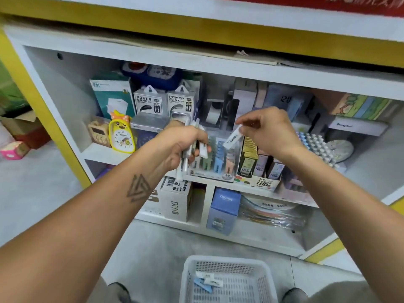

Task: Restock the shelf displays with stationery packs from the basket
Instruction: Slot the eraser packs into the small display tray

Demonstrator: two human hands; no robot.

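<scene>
Both hands are raised in front of the middle shelf (102, 153) of a white display unit. The left hand (185, 143) is clenched around a bundle of slim white stationery packs (202, 147), whose ends stick out above and below the fist. The right hand (269, 130) pinches a single white pack (232, 137) between thumb and fingertips; the pack hangs tilted, its lower end pointing down and to the left, above the display box of colourful packs (216, 162) that stands at the front of the shelf and bears a "2B" sticker. The two hands are near each other but apart.

Just to the right of that box stands a second display box (260, 169) marked "100", filled with upright packs in yellow, pink and pale blue. Farther left on the same shelf is a yellow duck-shaped clock (121, 136), and behind it two boxes labelled "POWER BANK" (150, 103).

On the floor below, close to the person, sits a white plastic basket (227, 281). A few packs (207, 281), white and light blue, lie on its perforated bottom near the left side. On the lowest shelf are a white box (177, 204) printed "DIY" and a blue carton (225, 206).
</scene>
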